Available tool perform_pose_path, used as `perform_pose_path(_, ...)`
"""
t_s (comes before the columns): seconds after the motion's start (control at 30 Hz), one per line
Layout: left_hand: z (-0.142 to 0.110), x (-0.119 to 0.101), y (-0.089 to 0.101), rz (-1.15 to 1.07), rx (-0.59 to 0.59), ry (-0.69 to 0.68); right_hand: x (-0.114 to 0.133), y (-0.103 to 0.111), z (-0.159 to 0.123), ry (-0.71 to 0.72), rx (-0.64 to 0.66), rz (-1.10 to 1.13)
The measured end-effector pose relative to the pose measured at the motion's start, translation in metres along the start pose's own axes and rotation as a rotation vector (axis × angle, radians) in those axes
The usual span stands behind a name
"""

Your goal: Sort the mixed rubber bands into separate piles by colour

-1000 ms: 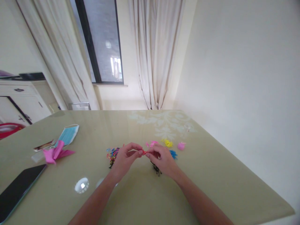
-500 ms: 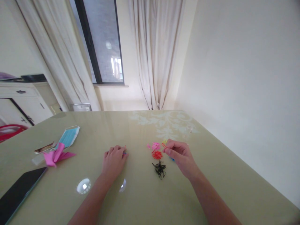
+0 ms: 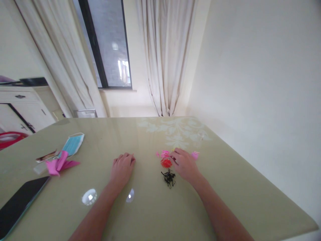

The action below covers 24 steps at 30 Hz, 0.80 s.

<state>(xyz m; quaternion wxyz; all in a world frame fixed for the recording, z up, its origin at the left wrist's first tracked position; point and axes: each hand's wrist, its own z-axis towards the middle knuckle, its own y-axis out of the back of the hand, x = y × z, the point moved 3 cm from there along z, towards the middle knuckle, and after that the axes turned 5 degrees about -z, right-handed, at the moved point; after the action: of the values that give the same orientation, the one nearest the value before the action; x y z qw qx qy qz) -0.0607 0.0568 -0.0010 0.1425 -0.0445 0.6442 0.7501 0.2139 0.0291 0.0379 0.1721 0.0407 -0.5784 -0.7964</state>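
Observation:
My right hand (image 3: 186, 164) is pinched at the red pile, with a thin red rubber band (image 3: 169, 155) at the fingertips. Just under them lies a heap of red rubber bands (image 3: 166, 163). A pink heap (image 3: 165, 153) sits behind it and a black heap (image 3: 169, 178) in front. A bit of yellow bands (image 3: 174, 149) peeks out behind the hand, and a lilac-pink heap (image 3: 195, 155) lies to its right. My left hand (image 3: 122, 170) rests on the table with curled fingers. A tiny red tip shows by its index finger; what the fingers cover is hidden.
On the glossy table (image 3: 147, 207), to the left, lie a black phone-like slab (image 3: 23, 204), a pink folded paper bird (image 3: 59, 164), a blue face mask (image 3: 72, 144) and a small narrow packet (image 3: 46, 156). A wall (image 3: 263, 83) runs along the right side.
My right hand has turned palm-down and lowered toward the red pile with the red band, uncovering the lilac-pink heap. My left hand stays in place, its fingers now hiding the coloured bits seen before.

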Motion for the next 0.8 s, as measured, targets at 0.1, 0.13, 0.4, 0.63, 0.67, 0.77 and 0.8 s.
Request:
perform_pose_path(0.1, 0.001, 0.002, -0.001, -0.044, 0.014, -0.009, 0.001, -0.015, 0.002, 0.042, 0.119, -0.152)
perform_pose_path(0.13, 0.001, 0.002, 0.000, -0.058, 0.017, -0.018, 0.002, -0.017, 0.002, 0.050, 0.138, -0.171)
perform_pose_path(0.4, 0.002, 0.002, 0.012, -0.215, -0.088, 0.002, 0.002, -0.016, 0.002, -0.022, 0.049, -0.086)
perform_pose_path(0.63, 0.004, 0.005, 0.017, -0.589, -0.167, 0.130, 0.017, -0.018, -0.001, 0.034, -0.065, 0.214)
perform_pose_path(0.67, 0.004, 0.005, 0.018, -0.687, -0.179, 0.145, 0.019, -0.019, -0.001, 0.034, -0.080, 0.242)
perform_pose_path(0.77, 0.003, 0.001, 0.019, -0.993, -0.193, 0.173, 0.024, -0.018, -0.003, 0.017, -0.122, 0.324)
perform_pose_path(0.8, 0.002, -0.003, 0.019, -1.080, -0.177, 0.182, 0.027, -0.017, -0.003, 0.014, -0.139, 0.361)
